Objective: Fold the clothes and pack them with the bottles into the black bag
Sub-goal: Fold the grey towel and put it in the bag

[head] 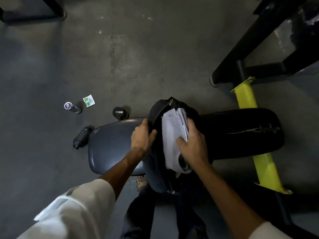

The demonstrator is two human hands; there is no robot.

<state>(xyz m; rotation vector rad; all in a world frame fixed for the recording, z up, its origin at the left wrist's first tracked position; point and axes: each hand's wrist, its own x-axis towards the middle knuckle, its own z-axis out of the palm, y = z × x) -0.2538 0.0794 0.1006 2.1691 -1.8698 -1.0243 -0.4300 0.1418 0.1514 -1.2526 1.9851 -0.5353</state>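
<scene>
The black bag [155, 171] stands open on a padded bench seat [110, 144]. My left hand [142, 136] grips the bag's left rim and holds the mouth apart. My right hand [193, 144] grips a folded pale grey garment [172, 135] that sits partway inside the opening. On the floor to the left stand a black bottle [120, 112] and a slim can with a purple top [72, 107]. A third black bottle [82, 138] lies on its side beside the seat.
A small green and white packet [88, 100] lies on the grey floor near the can. The bench's black backrest pad [241, 131] extends right over a yellow frame [264, 163]. Black machine beams [255, 38] cross the upper right. My dark trouser legs [143, 213] are below.
</scene>
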